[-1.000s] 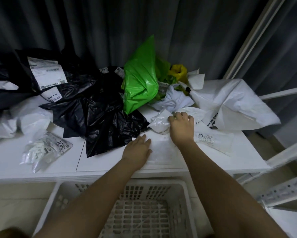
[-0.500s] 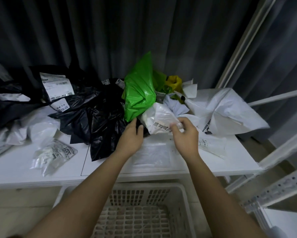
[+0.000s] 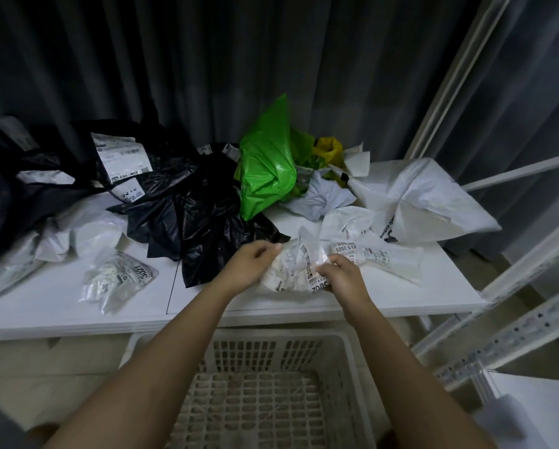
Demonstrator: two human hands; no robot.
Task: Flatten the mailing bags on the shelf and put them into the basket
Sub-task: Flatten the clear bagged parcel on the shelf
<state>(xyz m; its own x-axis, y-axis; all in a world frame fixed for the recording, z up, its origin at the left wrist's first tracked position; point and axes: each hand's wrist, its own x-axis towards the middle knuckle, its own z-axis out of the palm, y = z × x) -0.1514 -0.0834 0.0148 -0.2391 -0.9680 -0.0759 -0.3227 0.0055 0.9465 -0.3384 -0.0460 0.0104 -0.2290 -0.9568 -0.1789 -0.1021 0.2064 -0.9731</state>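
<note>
While the basket (image 3: 239,345) is sitting below the shelf (image 3: 61,306), the left hand (image 3: 249,264) and right hand (image 3: 343,277) are both pinching a crumpled clear bag (image 3: 296,270) just above the shelf's front edge; other bags are lying behind.

I hold a crumpled clear mailing bag (image 3: 299,270) with printed labels between my left hand (image 3: 250,262) and my right hand (image 3: 343,275), just above the front of the white shelf (image 3: 304,307). Behind it a heap of bags lies on the shelf: black bags (image 3: 203,228) with white labels, a glossy green bag (image 3: 267,166) standing up, a yellow one (image 3: 328,150), and a big white bag (image 3: 424,202) at the right. A small clear bag (image 3: 119,280) lies flat at the left. The white slatted basket (image 3: 255,406) sits below the shelf edge.
</note>
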